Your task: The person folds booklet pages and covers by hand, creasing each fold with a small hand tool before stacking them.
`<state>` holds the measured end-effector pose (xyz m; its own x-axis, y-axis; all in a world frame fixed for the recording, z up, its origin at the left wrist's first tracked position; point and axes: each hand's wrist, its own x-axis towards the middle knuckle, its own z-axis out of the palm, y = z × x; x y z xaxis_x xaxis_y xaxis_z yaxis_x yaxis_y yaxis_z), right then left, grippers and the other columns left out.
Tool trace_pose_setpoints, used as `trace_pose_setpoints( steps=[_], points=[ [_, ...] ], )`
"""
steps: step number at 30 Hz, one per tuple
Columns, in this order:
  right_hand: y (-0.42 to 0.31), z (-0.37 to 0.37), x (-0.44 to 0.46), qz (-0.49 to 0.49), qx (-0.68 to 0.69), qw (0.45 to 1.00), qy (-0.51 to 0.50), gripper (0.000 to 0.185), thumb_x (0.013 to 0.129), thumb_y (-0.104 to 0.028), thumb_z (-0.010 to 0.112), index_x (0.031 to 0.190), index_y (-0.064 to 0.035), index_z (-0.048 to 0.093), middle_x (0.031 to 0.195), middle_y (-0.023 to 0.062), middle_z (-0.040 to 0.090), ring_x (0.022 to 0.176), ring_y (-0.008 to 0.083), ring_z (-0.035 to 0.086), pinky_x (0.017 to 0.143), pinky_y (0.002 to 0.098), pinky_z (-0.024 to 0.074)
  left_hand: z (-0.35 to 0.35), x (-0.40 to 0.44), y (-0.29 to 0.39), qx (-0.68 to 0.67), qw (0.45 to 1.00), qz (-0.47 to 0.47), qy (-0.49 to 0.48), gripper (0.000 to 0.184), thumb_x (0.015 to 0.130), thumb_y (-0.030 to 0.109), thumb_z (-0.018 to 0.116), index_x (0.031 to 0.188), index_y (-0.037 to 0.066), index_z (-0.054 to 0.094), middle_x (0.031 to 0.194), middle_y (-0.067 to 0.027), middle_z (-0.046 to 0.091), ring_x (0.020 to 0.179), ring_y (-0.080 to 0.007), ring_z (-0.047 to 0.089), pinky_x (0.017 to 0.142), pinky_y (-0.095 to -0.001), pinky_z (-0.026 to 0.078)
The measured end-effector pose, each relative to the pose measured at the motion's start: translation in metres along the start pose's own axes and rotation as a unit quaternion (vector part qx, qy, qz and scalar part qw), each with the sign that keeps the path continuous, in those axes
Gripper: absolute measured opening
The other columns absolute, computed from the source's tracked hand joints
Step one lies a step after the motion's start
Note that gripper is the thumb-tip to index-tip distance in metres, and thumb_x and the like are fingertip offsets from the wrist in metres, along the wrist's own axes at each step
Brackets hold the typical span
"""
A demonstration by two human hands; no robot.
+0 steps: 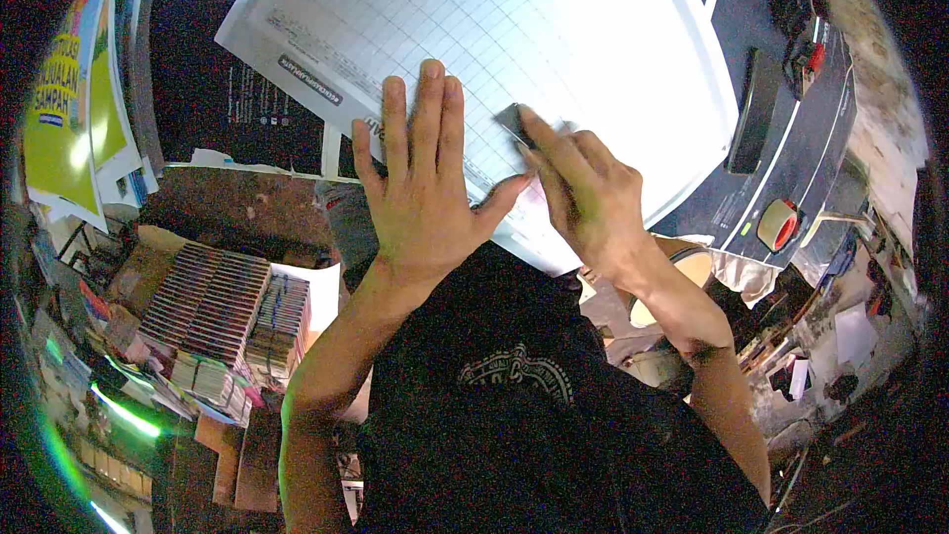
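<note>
A large white sheet [633,89] printed with a grid and some lettering lies on a dark work surface. My left hand [420,188] is open and flat on its near edge, fingers stretched forward and thumb out to the right. To the right, my right hand [593,193] pinches a small dark flat squeegee-like piece [515,123] against the sheet. The piece looks slightly blurred, and my fingers hide its lower part. Both hands are close together, the left thumb nearly reaching the right hand.
A roll of tape [778,225] and a long black bar [754,111] lie on the dark surface at right. Black-and-red tools [806,54] are beyond them. Yellow-green posters [69,158] hang at left. Below are stacked books or pads [208,297] and a round stool [682,277].
</note>
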<state>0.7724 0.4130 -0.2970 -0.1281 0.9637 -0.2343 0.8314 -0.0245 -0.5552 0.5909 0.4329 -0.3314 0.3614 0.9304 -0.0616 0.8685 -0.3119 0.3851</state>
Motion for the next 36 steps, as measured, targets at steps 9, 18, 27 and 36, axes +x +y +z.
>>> trace_pose_setpoints(
  steps=[9, 18, 27, 36],
  points=[
    [-0.012, 0.002, 0.004, 0.011, 0.065, 0.997, 0.037, 0.028, 0.090, -0.015, 0.069, 0.113, -0.0051, 0.056, 0.082, 0.0141, 0.060, 0.067, 0.0337, 0.064, 0.056, 0.0420, 0.0527, 0.001, -0.001, -0.003, 0.007, 1.000, 0.007, -0.028, 0.105, 0.082, 0.072, 0.054, 0.153, 0.000, 0.026, 0.162, -0.0161, 0.024, 0.149, -0.0402, 0.020, 0.114, -0.0641, 0.014],
    [-0.017, -0.004, 0.003, 0.021, 0.025, 0.999, 0.019, 0.030, 0.090, -0.015, 0.068, 0.114, -0.0036, 0.055, 0.081, 0.0159, 0.061, 0.067, 0.0342, 0.066, 0.056, 0.0429, 0.0540, -0.001, 0.000, -0.001, -0.005, 1.000, 0.002, 0.002, 0.095, 0.085, 0.067, 0.055, 0.147, -0.002, 0.039, 0.159, -0.0136, 0.032, 0.148, -0.0359, 0.026, 0.116, -0.0598, 0.013],
    [-0.015, -0.014, 0.008, 0.025, -0.048, 0.998, -0.012, 0.012, 0.093, -0.010, 0.063, 0.096, -0.0049, 0.052, 0.078, 0.0193, 0.062, 0.064, 0.0375, 0.066, 0.051, 0.0433, 0.0513, 0.005, -0.003, -0.003, 0.005, 1.000, 0.019, 0.014, 0.104, 0.082, 0.070, 0.058, 0.152, -0.001, 0.030, 0.161, -0.0155, 0.026, 0.148, -0.0398, 0.022, 0.112, -0.0633, 0.018],
    [-0.006, 0.004, 0.007, -0.064, -0.274, 0.959, 0.033, 0.021, 0.089, -0.017, 0.059, 0.105, -0.0055, 0.052, 0.087, 0.0125, 0.063, 0.076, 0.0316, 0.070, 0.057, 0.0432, 0.0568, 0.015, -0.007, -0.006, -0.031, 0.992, 0.057, 0.109, 0.098, 0.081, 0.065, 0.062, 0.147, -0.002, 0.037, 0.160, -0.0147, 0.028, 0.147, -0.0379, 0.024, 0.113, -0.0624, 0.020]
  ],
)
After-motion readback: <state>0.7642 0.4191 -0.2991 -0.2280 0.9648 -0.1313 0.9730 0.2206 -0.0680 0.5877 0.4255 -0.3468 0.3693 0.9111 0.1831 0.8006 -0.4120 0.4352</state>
